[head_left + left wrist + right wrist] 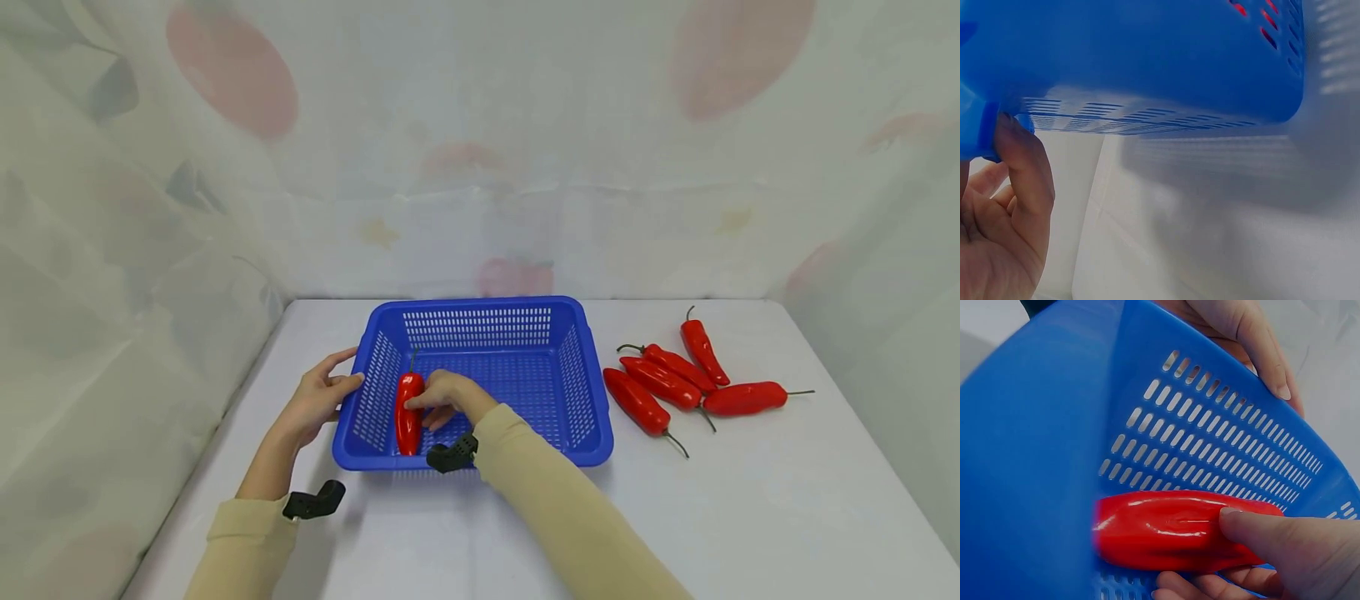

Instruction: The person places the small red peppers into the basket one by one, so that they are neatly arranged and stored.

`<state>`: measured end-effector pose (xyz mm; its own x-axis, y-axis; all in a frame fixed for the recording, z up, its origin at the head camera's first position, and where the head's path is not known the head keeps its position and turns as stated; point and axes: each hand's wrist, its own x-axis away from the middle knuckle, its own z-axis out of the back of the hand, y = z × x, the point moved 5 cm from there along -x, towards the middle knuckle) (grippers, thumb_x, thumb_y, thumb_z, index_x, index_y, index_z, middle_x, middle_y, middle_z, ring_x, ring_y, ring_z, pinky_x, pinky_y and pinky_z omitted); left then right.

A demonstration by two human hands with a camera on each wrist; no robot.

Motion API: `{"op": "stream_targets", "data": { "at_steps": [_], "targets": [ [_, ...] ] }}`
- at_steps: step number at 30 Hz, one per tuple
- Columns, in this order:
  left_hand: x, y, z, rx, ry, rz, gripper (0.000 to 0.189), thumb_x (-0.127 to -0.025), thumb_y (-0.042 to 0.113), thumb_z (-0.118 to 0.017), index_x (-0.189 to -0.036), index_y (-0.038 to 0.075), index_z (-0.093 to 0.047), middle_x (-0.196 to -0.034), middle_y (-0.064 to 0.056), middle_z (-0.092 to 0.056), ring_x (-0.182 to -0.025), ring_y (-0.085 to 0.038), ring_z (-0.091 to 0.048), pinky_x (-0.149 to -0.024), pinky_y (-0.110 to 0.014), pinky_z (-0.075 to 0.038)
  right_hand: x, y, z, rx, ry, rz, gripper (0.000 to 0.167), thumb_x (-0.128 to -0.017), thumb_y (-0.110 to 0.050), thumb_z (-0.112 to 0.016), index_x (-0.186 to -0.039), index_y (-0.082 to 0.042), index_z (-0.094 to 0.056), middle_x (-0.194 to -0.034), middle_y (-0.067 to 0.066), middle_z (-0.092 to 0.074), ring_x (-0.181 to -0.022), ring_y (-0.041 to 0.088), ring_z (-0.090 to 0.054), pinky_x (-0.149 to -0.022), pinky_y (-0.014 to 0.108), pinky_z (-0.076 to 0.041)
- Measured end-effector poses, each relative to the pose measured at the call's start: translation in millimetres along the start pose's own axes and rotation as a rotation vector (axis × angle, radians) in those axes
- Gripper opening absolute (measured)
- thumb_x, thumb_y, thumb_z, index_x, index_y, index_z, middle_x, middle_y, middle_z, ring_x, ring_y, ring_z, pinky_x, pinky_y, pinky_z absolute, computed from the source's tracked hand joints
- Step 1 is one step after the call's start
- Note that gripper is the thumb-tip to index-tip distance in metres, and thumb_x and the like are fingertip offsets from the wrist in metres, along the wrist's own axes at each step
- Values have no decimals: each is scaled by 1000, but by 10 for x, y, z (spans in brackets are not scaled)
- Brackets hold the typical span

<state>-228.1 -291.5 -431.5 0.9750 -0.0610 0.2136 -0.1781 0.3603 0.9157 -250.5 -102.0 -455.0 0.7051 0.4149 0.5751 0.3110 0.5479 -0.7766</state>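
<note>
Head view: a blue plastic basket (487,304) sits at the centre of the frame on a white table (750,508). Inside, at its left end, lies one red pepper (406,427), stem toward the top of the frame. The right hand (452,395) reaches in with thumb and fingers closed about it; the left hand (315,400), left of centre, grips the basket's rim. Five other red peppers (660,382) lie on the table at centre right, outside the basket. With one pepper in and five out, the work looks to be at an early stage. Left wrist view: the basket's wall fills the top, red showing through slots at upper right; the left hand, lower left, pinches the rim. Right wrist view: the pepper stretches across lower centre, the right thumb pressing its upper side, fingertips beneath; whether it is being released, I cannot tell.
</note>
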Motion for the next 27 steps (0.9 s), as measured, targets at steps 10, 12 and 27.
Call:
{"op": "stream_targets", "data": {
  "at_steps": [10,12,27],
  "targets": [
    [14,19,-7,-18,9,1,62,-93,31,-54,-146,19,-24,-114,-28,-58,-80,-26,-68,-68,-44,-56,-26,-16,-62,-62,15,-33,33,-87,-16,-63,-107,6,-49,-99,23,-63,-91,34,-66,-76,37,-54],
    [15,20,-7,-17,10,0,62,-93,31,-54,-146,19,-25,-114,-28,-58,-80,-27,-68,-68,-44,-56,-27,-23,-78,-71,15,-37,36,-87,-16,-63,-110,7,-47,-100,23,-62,-91,35,-66,-77,38,-54],
    [5,3,5,-26,10,1,63,-92,32,-55,-146,19,-24,-116,-29,-57,-80,-26,-68,-67,-44,-56,-22,-19,-113,-57,30,-61,34,-89,-20,-61,-106,7,-48,-98,22,-62,-90,33,-66,-76,36,-55]
  ]
}}
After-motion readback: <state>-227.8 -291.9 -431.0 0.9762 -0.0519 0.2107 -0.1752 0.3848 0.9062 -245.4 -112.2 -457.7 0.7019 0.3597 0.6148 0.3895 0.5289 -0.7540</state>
